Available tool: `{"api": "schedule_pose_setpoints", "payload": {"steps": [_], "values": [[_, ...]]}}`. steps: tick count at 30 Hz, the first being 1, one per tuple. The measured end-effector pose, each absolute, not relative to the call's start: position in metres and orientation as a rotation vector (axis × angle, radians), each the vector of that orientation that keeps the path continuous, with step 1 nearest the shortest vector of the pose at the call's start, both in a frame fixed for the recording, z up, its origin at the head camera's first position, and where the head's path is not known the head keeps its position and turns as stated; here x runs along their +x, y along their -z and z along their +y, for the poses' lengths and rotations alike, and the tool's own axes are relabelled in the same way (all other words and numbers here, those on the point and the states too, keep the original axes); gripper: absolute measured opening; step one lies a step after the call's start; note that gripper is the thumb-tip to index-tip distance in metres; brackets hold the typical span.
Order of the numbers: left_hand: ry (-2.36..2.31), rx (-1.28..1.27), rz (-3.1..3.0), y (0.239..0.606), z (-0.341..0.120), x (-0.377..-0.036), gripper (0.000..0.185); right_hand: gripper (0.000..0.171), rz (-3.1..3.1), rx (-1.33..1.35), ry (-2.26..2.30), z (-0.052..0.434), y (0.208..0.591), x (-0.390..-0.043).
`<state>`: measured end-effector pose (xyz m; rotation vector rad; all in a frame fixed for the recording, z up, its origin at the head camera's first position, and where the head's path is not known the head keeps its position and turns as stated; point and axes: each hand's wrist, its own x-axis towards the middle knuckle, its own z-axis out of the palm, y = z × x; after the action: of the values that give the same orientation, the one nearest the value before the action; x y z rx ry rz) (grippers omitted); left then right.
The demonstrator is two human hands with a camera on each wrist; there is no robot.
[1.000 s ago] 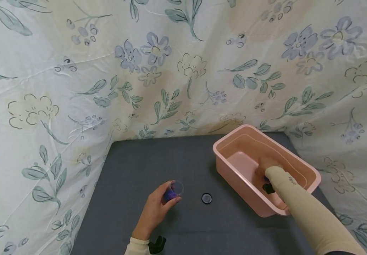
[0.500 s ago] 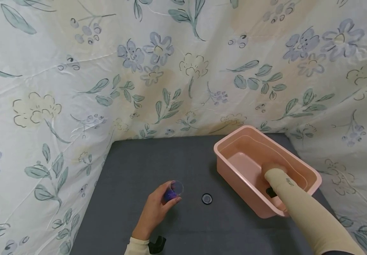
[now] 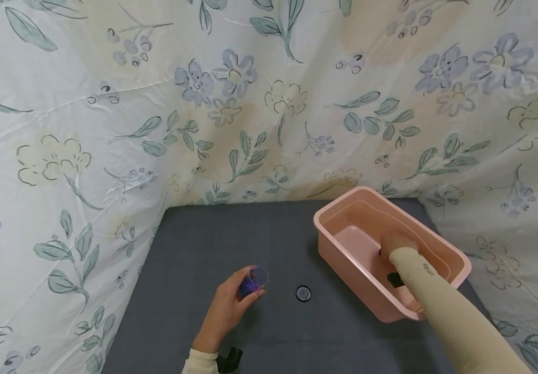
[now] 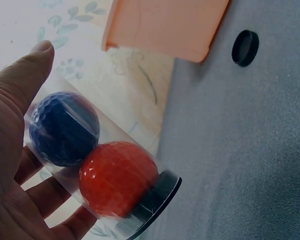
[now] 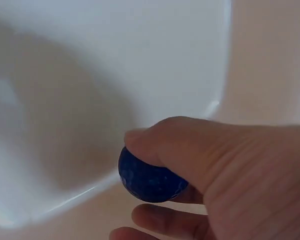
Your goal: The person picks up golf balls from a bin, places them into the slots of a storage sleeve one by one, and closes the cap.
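Observation:
My left hand [image 3: 226,298] grips a clear plastic tube [image 4: 112,132] above the table, thumb on one side and fingers on the other. Inside it, a red golf ball [image 4: 117,177] sits by the black end cap, with a blue golf ball [image 4: 65,127] behind it. The tube's other end points up, partly hidden by the hand. Deep in the pink bin [image 3: 353,270], my right hand [image 3: 396,243] pinches another blue golf ball [image 5: 150,180] between thumb and fingers. A round black lid [image 3: 303,293] lies on the table between tube and bin.
The dark grey table [image 3: 231,234] meets a floral cloth backdrop [image 3: 250,104] at the back and sides. High pink bin walls surround the right hand. The bin stands at the right, angled toward the back.
Inside the bin my right hand shifts slightly, and a bit of dark ball now shows at its fingers. The left hand stays in place with the tube; the head view drifts a little.

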<state>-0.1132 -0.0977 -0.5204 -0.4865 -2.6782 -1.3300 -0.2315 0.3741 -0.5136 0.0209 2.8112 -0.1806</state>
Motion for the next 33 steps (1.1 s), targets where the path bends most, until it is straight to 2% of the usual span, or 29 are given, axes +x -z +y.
{"api": "schedule_pose_setpoints", "payload": {"steps": [11, 16, 27, 33], "values": [[1.353, -0.477, -2.686, 0.521, -0.099, -0.112, 0.056, 0.022, 2.858, 0.051, 0.358, 0.352, 0.488, -0.228], [1.335, -0.477, -2.675, 0.522, -0.099, -0.112, 0.056, 0.029, 2.932, 0.026, 0.391, 0.344, 0.481, -0.227], [1.335, -0.48, -2.671, 0.519, -0.094, -0.115, 0.057, 0.033, 3.114, -0.041, 0.459, 0.333, 0.466, -0.222], [1.325, -0.477, -2.677, 0.519, -0.092, -0.116, 0.057, 0.03, 3.111, -0.026, 0.539, 0.329, 0.459, -0.221]]}}
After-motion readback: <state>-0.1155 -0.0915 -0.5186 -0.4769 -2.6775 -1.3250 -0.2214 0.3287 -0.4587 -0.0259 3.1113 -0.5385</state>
